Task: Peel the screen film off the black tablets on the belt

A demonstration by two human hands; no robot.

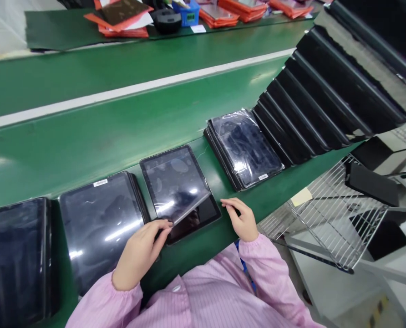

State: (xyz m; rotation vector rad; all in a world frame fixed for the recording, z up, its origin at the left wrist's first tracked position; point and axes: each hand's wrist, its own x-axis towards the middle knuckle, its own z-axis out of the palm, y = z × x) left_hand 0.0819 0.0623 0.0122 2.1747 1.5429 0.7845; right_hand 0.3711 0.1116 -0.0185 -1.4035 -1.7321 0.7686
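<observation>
A tablet [169, 177] lies on the green bench in front of me, its dark screen covered for the most part by a clear protective film [185, 210]. The film's near edge is lifted and curls back, baring a glossy black strip of screen. My left hand [141, 248] pinches the near left corner of this film between thumb and fingers. Just off the tablet's near right corner, my right hand [240, 217] hovers with thumb and forefinger tips together. Nothing shows between those tips, and they look apart from the film.
Stacked tablets [100, 223] and another stack [15, 259] stand left. A film-wrapped tablet [247, 146] tops a pile at right, beside a long leaning row of black tablets [312, 91]. Wire shelving [339, 228] is lower right; orange-sleeved items [121, 23] and a blue bin [187, 12] sit at the back.
</observation>
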